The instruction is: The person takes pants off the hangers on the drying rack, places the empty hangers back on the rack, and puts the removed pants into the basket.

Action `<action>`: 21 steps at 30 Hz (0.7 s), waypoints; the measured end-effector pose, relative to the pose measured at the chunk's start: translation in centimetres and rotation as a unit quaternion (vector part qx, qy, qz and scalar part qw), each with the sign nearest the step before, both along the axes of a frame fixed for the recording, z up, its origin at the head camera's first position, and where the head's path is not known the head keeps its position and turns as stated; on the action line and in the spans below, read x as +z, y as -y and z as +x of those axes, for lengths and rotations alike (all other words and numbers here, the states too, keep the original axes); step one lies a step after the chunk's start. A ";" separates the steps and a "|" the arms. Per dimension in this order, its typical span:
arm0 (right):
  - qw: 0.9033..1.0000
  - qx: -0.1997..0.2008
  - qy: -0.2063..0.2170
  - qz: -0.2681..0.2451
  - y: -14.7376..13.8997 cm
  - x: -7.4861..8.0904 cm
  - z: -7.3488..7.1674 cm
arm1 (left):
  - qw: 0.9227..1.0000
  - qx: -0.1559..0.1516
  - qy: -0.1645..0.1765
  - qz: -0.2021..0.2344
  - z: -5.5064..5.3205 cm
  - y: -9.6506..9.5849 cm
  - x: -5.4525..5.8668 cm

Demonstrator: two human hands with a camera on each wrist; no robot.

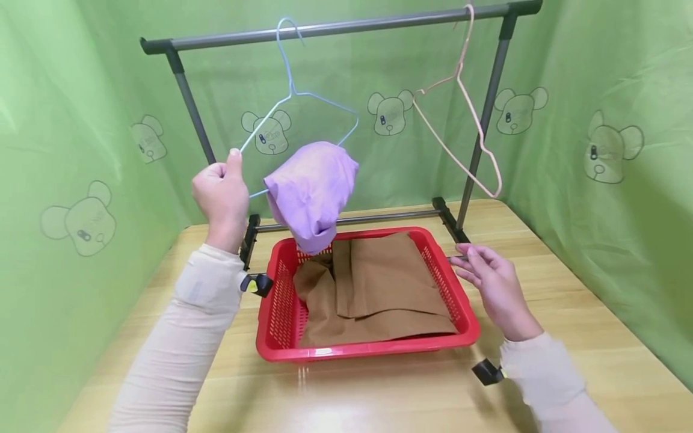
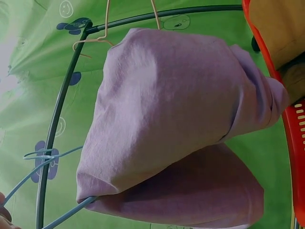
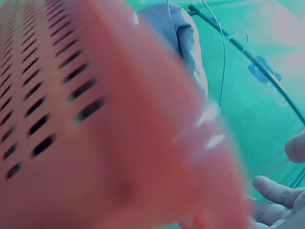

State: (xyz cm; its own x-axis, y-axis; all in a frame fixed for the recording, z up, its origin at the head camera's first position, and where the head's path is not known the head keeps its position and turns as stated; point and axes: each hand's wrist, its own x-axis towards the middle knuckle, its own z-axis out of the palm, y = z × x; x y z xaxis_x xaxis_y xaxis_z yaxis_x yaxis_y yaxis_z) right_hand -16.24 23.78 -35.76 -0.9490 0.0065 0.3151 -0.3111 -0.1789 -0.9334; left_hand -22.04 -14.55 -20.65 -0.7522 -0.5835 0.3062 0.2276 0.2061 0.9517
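Observation:
My left hand (image 1: 222,195) grips the lower left corner of a light blue wire hanger (image 1: 326,101), thumb up along the wire. The hanger's hook sits over the top bar of the rack. A purple cloth garment (image 1: 313,186) is draped over the hanger's lower wire, its folds hanging above the basket; in the left wrist view the purple cloth (image 2: 157,105) fills the middle. My right hand (image 1: 498,288) is beside the right rim of a red plastic basket (image 1: 368,349), fingers loosely bent with nothing held. Inside the basket lies folded brown cloth (image 1: 390,276).
A dark metal rack (image 1: 357,25) stands at the back of the wooden table (image 1: 379,397). On its right side hangs a pink wire hanger (image 1: 482,129), bare of clothing. Green fabric (image 1: 612,252) with printed mouse heads encloses the table at the back and sides.

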 end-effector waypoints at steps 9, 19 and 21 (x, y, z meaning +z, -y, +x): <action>0.997 0.002 -0.013 0.080 1.9 3.7 -0.9 | 1.000 -0.001 -0.010 0.004 0.1 -0.2 -0.4; 0.997 0.035 0.024 0.067 5.3 6.3 -2.7 | 1.000 -0.005 -0.017 0.011 0.4 -0.5 -0.8; 0.997 0.042 0.041 0.058 6.0 6.7 -3.2 | 1.000 -0.006 -0.020 0.010 0.5 -0.5 -0.7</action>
